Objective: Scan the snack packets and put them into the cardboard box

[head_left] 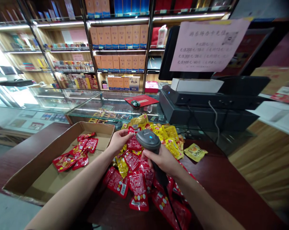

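My right hand (162,159) is wrapped round the handle of a dark barcode scanner (148,139), which has a blue light on top and a cable running down toward me. My left hand (121,139) pinches the edge of a red packet (134,143) just left of the scanner head. Below and around both hands lies a pile of red packets (138,188) and yellow packets (173,147). A single yellow packet (195,152) rests apart on the right. Several red packets (79,151) lie inside an open cardboard box (42,187) on the left.
Behind the pile is a glass counter (101,105) with a red mat (148,101) and a mouse (135,103). A monitor (168,54) with a pink paper sign stands over black equipment (182,111) at the right. Stocked shelves (117,49) line the back.
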A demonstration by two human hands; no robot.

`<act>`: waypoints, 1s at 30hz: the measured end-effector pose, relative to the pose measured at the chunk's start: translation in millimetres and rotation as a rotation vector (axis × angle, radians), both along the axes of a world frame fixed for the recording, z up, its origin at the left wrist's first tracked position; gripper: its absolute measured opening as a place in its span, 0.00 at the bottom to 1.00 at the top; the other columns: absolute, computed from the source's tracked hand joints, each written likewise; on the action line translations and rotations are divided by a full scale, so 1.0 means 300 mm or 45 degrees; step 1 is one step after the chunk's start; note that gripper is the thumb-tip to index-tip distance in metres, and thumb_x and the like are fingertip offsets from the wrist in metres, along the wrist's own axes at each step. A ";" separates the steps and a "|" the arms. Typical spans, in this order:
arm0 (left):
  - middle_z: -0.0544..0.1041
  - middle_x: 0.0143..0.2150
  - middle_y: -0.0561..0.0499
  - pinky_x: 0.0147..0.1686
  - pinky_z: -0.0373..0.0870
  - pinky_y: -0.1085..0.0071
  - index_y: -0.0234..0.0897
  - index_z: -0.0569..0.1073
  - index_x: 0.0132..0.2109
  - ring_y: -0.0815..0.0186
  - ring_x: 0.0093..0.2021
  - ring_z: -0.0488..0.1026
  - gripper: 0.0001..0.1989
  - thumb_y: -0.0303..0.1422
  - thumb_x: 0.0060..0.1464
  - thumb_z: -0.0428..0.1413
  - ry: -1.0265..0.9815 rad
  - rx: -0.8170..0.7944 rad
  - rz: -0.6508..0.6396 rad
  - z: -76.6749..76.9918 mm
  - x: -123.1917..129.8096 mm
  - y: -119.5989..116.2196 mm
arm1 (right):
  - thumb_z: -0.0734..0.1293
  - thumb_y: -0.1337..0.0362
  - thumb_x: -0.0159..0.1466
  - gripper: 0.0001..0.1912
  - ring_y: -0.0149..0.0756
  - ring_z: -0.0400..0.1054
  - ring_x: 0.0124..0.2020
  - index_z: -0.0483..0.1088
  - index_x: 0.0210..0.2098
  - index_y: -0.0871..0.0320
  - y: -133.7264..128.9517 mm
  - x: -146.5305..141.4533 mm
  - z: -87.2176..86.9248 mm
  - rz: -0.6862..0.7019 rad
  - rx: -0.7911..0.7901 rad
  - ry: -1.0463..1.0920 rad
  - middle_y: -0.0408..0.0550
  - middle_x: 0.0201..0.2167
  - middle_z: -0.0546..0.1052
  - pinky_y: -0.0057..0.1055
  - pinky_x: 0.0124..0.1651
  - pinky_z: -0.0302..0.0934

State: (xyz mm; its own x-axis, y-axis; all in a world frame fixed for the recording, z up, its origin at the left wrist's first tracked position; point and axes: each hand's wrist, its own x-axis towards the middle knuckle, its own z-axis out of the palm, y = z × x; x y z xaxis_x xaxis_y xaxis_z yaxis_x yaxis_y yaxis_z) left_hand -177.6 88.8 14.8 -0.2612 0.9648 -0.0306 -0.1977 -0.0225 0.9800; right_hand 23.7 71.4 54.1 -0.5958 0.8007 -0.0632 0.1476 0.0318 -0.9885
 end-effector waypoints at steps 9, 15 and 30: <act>0.82 0.33 0.47 0.32 0.72 0.72 0.32 0.79 0.37 0.68 0.29 0.75 0.24 0.42 0.33 0.71 -0.039 0.026 0.006 -0.005 0.003 0.004 | 0.67 0.61 0.57 0.09 0.27 0.60 0.11 0.70 0.25 0.59 0.006 -0.003 -0.003 -0.027 0.025 -0.046 0.40 0.10 0.68 0.23 0.16 0.55; 0.79 0.28 0.50 0.27 0.69 0.74 0.31 0.79 0.36 0.69 0.26 0.73 0.19 0.39 0.39 0.68 0.069 0.073 -0.025 -0.029 -0.011 0.011 | 0.67 0.60 0.57 0.10 0.26 0.60 0.11 0.69 0.23 0.59 0.008 -0.006 -0.003 -0.031 0.037 -0.012 0.40 0.10 0.68 0.24 0.16 0.56; 0.81 0.32 0.49 0.31 0.70 0.74 0.33 0.79 0.38 0.69 0.28 0.75 0.22 0.42 0.36 0.70 0.073 0.149 0.089 0.018 -0.052 0.010 | 0.68 0.52 0.57 0.14 0.28 0.60 0.12 0.71 0.28 0.58 -0.002 0.010 0.000 -0.002 0.066 -0.023 0.41 0.11 0.68 0.25 0.17 0.54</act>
State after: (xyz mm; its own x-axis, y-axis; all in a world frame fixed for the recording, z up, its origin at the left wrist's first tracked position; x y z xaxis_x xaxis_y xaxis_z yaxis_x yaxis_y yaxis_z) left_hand -193.2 91.9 20.2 -0.3257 0.9404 0.0981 -0.1353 -0.1490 0.9795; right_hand 26.7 70.9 54.2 -0.5935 0.8042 -0.0322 0.1651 0.0825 -0.9828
